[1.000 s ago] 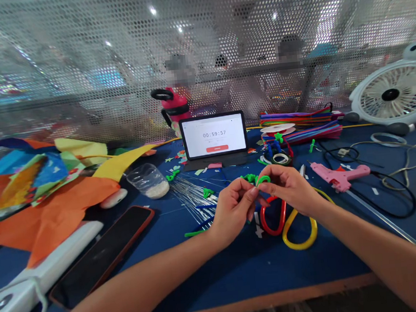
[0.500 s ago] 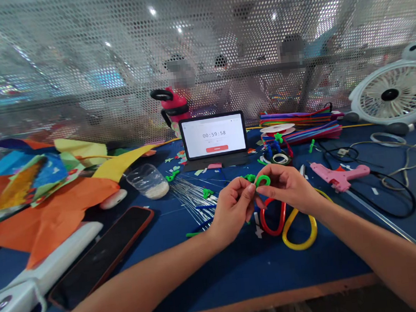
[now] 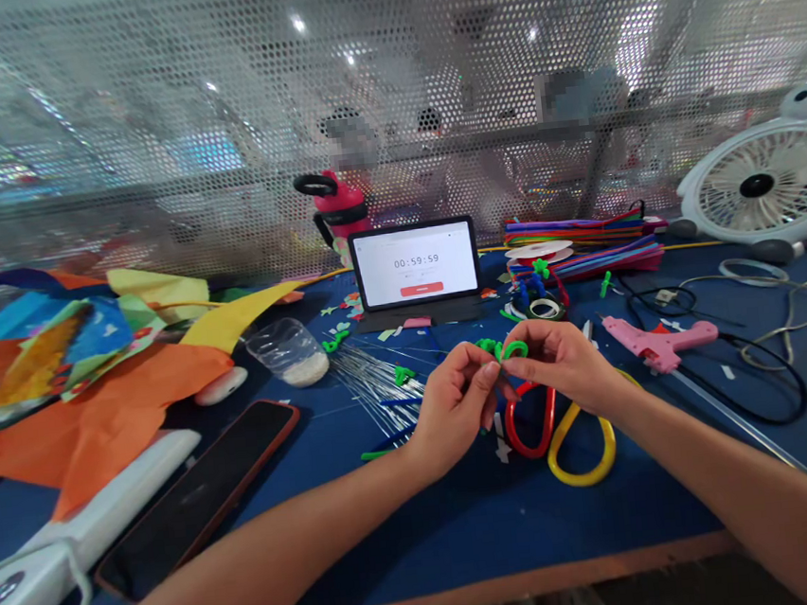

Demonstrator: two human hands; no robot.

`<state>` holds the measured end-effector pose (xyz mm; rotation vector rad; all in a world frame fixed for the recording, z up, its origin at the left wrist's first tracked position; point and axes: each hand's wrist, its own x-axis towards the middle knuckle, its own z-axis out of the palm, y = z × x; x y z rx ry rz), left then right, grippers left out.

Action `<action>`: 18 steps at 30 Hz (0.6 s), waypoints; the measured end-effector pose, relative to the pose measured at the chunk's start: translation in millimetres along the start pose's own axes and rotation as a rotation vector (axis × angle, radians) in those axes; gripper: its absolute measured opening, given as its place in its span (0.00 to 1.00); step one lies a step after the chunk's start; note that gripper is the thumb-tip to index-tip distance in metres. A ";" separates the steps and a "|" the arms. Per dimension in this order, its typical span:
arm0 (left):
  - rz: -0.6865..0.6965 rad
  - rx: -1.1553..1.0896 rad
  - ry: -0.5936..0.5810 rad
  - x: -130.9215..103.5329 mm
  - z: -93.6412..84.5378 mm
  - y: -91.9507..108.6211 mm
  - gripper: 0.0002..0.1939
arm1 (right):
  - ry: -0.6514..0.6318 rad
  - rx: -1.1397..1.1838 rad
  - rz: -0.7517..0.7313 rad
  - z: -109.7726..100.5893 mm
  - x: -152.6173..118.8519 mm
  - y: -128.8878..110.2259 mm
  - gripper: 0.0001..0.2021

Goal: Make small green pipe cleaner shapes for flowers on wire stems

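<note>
Between my two hands is a green pipe cleaner (image 3: pixel 515 349) bent into loops. My left hand (image 3: pixel 459 394) pinches it from the left with thumb and fingers closed. From the other side, my right hand (image 3: pixel 559 364) grips the loop between thumb and index finger. Under and beside my right hand lie scissors with one red handle (image 3: pixel 533 421) and one yellow handle (image 3: pixel 581 452). Left of my hands, thin metal wires (image 3: pixel 373 391) lie spread out, with a small twisted green piece (image 3: pixel 403 375) on them.
A tablet (image 3: pixel 414 263) showing a timer stands at the back, with a pink bottle (image 3: pixel 341 209) behind it. Pipe cleaner bundles (image 3: pixel 584 247), a pink glue gun (image 3: pixel 660 339) and a fan (image 3: pixel 756 183) are right. Phone (image 3: pixel 201 498), power strip (image 3: pixel 114 492) and coloured cloth pieces (image 3: pixel 113 402) lie left.
The green loop has tilted and flattened slightly between my fingers, shifting a little to the right. Both hands keep almost the same place. The tablet timer has advanced by one second.
</note>
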<state>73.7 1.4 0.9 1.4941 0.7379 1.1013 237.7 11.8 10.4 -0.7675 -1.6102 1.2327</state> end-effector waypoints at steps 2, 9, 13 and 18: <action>-0.017 0.018 -0.006 0.5 -0.2 1.4 0.12 | 0.021 -0.013 0.002 -0.4 0.4 0.2 0.11; -0.063 0.043 0.024 1.1 0.1 3.4 0.14 | 0.118 -0.076 0.003 -4.2 2.1 1.6 0.14; -0.060 0.078 0.005 -0.2 -0.1 2.6 0.13 | 0.025 -0.108 0.004 -4.4 1.4 1.3 0.12; -0.038 0.039 0.014 -0.2 -1.7 2.5 0.13 | 0.084 -0.113 -0.085 -0.9 0.2 1.4 0.09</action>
